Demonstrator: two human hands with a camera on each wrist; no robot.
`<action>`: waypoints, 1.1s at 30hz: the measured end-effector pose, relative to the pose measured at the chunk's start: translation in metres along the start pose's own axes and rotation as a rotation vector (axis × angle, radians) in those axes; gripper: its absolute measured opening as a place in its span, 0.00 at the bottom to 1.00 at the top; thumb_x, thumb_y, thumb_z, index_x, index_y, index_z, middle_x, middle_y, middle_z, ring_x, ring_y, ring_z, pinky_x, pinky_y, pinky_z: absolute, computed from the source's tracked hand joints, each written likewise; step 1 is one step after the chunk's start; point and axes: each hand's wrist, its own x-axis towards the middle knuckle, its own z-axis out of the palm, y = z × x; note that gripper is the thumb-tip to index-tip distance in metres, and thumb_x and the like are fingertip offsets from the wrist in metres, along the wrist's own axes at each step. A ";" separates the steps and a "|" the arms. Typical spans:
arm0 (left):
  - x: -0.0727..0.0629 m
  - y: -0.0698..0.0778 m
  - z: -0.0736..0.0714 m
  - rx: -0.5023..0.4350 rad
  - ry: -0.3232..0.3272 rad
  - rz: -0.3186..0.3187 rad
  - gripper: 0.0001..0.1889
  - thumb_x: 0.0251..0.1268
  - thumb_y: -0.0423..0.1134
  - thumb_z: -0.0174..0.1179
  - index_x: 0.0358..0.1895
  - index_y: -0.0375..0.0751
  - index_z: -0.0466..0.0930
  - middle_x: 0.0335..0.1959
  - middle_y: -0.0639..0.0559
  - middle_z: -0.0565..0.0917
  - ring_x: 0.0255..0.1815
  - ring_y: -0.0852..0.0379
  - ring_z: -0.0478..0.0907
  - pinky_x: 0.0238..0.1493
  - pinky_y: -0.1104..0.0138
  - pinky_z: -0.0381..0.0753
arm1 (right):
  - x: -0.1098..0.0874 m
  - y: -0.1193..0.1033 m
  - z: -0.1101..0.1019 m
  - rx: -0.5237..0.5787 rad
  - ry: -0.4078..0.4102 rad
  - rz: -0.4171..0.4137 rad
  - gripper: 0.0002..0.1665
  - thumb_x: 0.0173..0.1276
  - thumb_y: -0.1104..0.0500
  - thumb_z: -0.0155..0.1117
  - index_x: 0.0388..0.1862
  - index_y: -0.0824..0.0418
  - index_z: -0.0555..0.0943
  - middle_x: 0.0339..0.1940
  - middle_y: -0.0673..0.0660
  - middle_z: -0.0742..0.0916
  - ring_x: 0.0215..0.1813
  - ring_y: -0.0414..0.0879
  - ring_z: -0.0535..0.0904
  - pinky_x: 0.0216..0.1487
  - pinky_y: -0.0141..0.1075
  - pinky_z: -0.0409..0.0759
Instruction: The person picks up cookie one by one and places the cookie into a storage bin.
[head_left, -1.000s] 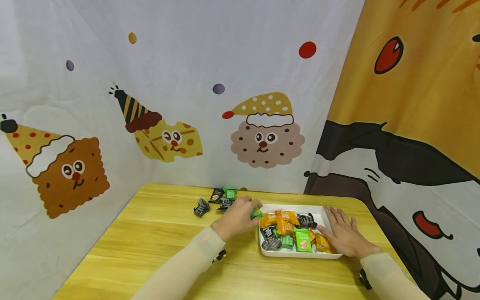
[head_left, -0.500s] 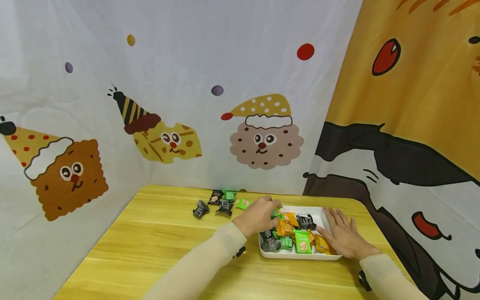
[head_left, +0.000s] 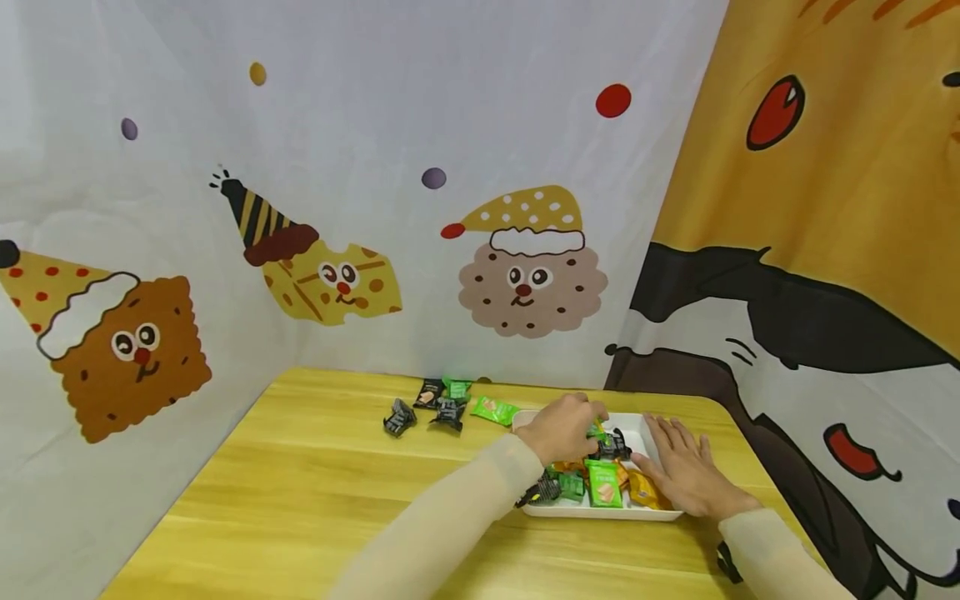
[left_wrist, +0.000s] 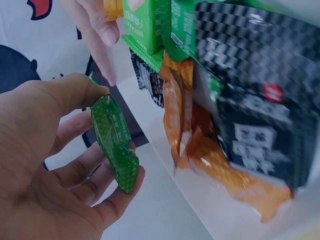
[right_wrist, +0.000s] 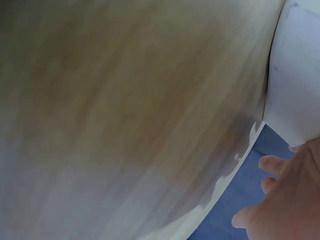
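Observation:
My left hand is over the back part of a white tray, pinching a small green snack packet between thumb and fingertips. Several wrapped snacks lie in the tray: a bright green packet, a yellow-orange one, a black one and more, partly hidden by the left hand. Orange wrappers show below a black checkered packet in the left wrist view. Along the tray's right side rests my right hand, fingers extended, thumb over the rim.
Left of the tray, several loose packets lie near the table's back edge: a light green one, black ones and a darker green one. The wooden table meets a printed cloth behind and at the sides.
My left hand has moved right with the green packet, from the tray's left rim to above its back middle. A light green packet on the table has come into sight. My right hand stays put.

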 end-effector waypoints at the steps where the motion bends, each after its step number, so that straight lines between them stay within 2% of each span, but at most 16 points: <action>1: 0.003 0.003 0.001 0.005 -0.007 -0.007 0.24 0.80 0.46 0.78 0.74 0.56 0.89 0.68 0.55 0.91 0.60 0.62 0.90 0.62 0.74 0.90 | 0.000 -0.001 0.000 0.002 0.000 -0.002 0.57 0.94 0.28 0.51 0.99 0.64 0.51 0.96 0.79 0.59 0.94 0.86 0.49 0.82 0.94 0.41; 10: 0.030 0.022 0.018 0.056 -0.018 -0.015 0.23 0.80 0.48 0.79 0.74 0.58 0.90 0.67 0.60 0.93 0.65 0.65 0.89 0.67 0.76 0.88 | -0.003 -0.002 0.001 0.009 0.011 -0.015 0.57 0.93 0.29 0.53 0.99 0.66 0.52 0.95 0.80 0.61 0.93 0.86 0.51 0.81 0.95 0.43; 16: 0.040 0.033 0.031 0.065 -0.025 -0.050 0.23 0.80 0.52 0.79 0.73 0.62 0.90 0.68 0.63 0.92 0.67 0.66 0.89 0.67 0.75 0.88 | -0.003 -0.002 0.006 0.021 0.008 -0.023 0.59 0.92 0.28 0.55 0.99 0.66 0.52 0.95 0.80 0.61 0.93 0.86 0.51 0.81 0.95 0.43; 21: 0.038 0.041 0.036 0.087 -0.026 -0.054 0.25 0.81 0.54 0.78 0.75 0.62 0.88 0.69 0.63 0.92 0.68 0.66 0.89 0.68 0.74 0.89 | -0.003 -0.002 0.010 0.028 0.011 -0.037 0.59 0.91 0.28 0.56 0.99 0.66 0.53 0.95 0.80 0.62 0.93 0.86 0.52 0.80 0.95 0.44; 25: 0.034 0.041 0.036 0.062 -0.031 -0.054 0.25 0.82 0.53 0.76 0.77 0.61 0.88 0.70 0.61 0.91 0.68 0.66 0.89 0.65 0.72 0.91 | -0.004 0.000 0.011 0.015 0.005 -0.039 0.59 0.91 0.28 0.55 0.98 0.67 0.52 0.94 0.81 0.62 0.93 0.86 0.52 0.81 0.95 0.45; 33: 0.024 0.019 0.021 0.023 -0.039 -0.069 0.25 0.86 0.55 0.71 0.79 0.61 0.86 0.73 0.59 0.89 0.69 0.62 0.89 0.65 0.70 0.92 | 0.000 0.001 0.003 0.005 0.010 -0.020 0.61 0.91 0.27 0.56 1.00 0.65 0.48 0.94 0.81 0.61 0.93 0.86 0.51 0.81 0.94 0.45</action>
